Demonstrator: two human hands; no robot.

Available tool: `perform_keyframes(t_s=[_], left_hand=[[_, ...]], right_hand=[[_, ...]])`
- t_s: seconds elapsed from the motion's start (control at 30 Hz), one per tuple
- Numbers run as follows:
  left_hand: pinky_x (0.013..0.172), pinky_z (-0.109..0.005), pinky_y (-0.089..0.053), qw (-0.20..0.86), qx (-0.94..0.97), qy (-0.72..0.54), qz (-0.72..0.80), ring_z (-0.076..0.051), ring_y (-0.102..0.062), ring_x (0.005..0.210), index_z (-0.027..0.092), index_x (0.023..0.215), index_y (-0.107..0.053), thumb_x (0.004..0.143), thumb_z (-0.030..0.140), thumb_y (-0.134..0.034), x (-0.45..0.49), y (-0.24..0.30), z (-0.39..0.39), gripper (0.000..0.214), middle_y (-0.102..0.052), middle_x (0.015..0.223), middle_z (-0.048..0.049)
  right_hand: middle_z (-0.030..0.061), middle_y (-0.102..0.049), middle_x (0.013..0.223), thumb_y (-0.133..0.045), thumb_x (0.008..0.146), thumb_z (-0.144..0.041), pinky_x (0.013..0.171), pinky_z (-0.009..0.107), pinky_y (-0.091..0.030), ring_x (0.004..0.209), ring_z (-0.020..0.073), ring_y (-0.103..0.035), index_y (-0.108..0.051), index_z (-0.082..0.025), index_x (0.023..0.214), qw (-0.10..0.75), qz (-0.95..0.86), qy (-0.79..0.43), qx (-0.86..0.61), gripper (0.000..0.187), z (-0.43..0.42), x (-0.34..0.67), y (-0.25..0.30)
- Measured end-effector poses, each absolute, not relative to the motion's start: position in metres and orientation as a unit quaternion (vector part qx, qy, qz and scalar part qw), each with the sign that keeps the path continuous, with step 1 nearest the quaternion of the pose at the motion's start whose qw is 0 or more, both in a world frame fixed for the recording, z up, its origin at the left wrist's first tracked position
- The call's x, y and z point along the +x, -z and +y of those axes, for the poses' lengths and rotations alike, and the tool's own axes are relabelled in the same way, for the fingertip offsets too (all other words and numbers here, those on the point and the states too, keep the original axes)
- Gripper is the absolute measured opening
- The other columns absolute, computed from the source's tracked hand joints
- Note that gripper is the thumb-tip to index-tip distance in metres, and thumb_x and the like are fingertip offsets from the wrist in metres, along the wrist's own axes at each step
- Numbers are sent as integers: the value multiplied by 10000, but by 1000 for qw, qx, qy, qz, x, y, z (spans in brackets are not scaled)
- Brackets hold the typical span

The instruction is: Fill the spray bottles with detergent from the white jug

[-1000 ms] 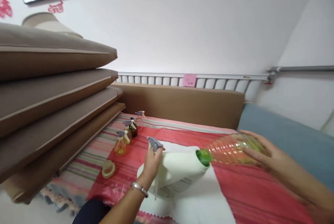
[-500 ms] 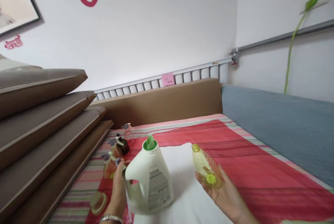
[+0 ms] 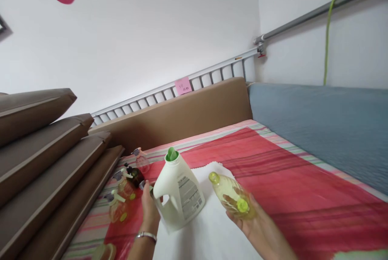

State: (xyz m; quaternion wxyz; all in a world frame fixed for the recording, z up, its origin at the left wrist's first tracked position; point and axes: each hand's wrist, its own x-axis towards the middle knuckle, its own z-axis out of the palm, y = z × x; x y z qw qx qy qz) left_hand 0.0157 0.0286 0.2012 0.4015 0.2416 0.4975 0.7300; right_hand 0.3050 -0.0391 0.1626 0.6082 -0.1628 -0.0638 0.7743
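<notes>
On the white cloth (image 3: 212, 231), near its far-left edge, a white detergent jug (image 3: 178, 197) stands upright with its green spout open to the air. The left hand (image 3: 150, 208), a bracelet (image 3: 146, 235) on its wrist, is curled tight against the handle side of the jug. A small grey part pokes out above its fingers, but I cannot tell whether the hand grips that part, the handle or both. The right hand (image 3: 256, 225) lies palm up just right of the jug and cups a clear plastic bottle (image 3: 232, 196) of yellow-green liquid, thumb across its side. The bottle lies tilted with its neck towards the jug, close to it but not touching.

Left of the jug the room is tight: four small spray bottles (image 3: 124, 187) stand in a loose row along the edge of the red striped cover (image 3: 287, 171), hard by the stepped stack of brown cushions (image 3: 45, 151). Behind them a brown padded board (image 3: 188, 114) closes off the far edge. To the right the red cover runs wide and bare (the roomiest side by far) up to the blue mattress (image 3: 318, 118).
</notes>
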Motion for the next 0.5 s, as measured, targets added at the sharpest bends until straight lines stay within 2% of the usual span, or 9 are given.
perform_keyframes(t_s=[0.1, 0.2, 0.3, 0.4, 0.5], left_hand=[[426, -217, -355, 419, 242, -728, 486, -99, -479, 399, 169, 673, -566, 680, 513, -624, 13, -201, 26, 349, -538, 483, 64], [507, -244, -419, 420, 239, -737, 473, -130, -549, 483, 151, 686, -607, 646, 455, -673, 8, -205, 18, 314, -612, 547, 26], [610, -266, -450, 397, 234, -763, 454, -158, -607, 605, 142, 745, -642, 656, 432, -668, -1, -214, 3, 304, -653, 621, -10], [690, -273, -453, 368, 220, -798, 423, -147, -621, 678, 173, 793, -638, 679, 391, -651, -11, -229, -16, 246, -662, 693, -7], [749, -298, -455, 368, 219, -817, 386, -150, -627, 741, 204, 819, -626, 697, 384, -643, -16, -250, -34, 219, -665, 755, -5]], right_hand=[[98, -656, 1143, -745, 731, -362, 863, 393, -519, 1041, 267, -613, -402, -264, 1289, 604, -85, -777, -157, 663, -40, 298, -158], [113, -657, 1136, -729, 737, -413, 874, 390, -508, 1055, 276, -605, -340, -264, 1330, 571, -101, -796, -174, 725, -43, 286, -158], [123, -695, 1025, -688, 745, -496, 766, 351, -537, 952, 276, -653, -321, -238, 1317, 512, -110, -824, -214, 727, -53, 268, -156], [112, -715, 889, -652, 761, -523, 619, 311, -533, 806, 261, -682, -320, -220, 1281, 453, -130, -843, -258, 688, -66, 246, -146], [93, -708, 820, -625, 777, -532, 566, 297, -514, 747, 250, -677, -315, -214, 1268, 405, -148, -851, -300, 662, -75, 230, -134]])
